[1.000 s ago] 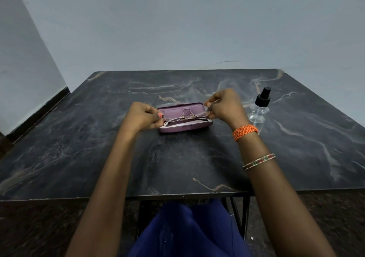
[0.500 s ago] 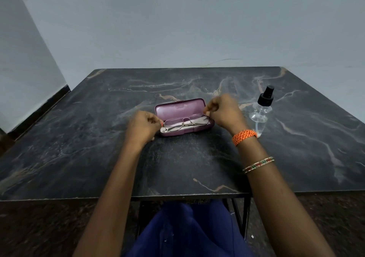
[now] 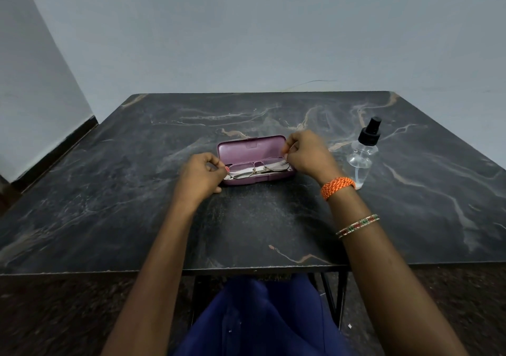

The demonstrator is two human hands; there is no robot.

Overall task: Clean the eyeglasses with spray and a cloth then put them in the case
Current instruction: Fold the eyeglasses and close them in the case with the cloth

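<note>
A purple eyeglass case [image 3: 252,150] lies open in the middle of the dark marble table [image 3: 123,191], its lid tilted back. Thin metal-framed eyeglasses [image 3: 258,166] rest folded in the lower half of the case, over something pale that may be the cloth. My left hand [image 3: 200,177] sits at the case's left end, fingertips pinched on the left end of the frame. My right hand [image 3: 309,156] is at the right end, fingers pinched at the frame's right corner. A clear spray bottle [image 3: 362,156] with a black nozzle stands upright just right of my right hand.
The table's front edge [image 3: 246,269] runs across above my lap. Pale walls stand behind the table and to the left. An orange band and thin bangles are on my right wrist.
The eyeglasses have gone down from just above the case into its lower half. Both hands lowered with them and stay at the two ends.
</note>
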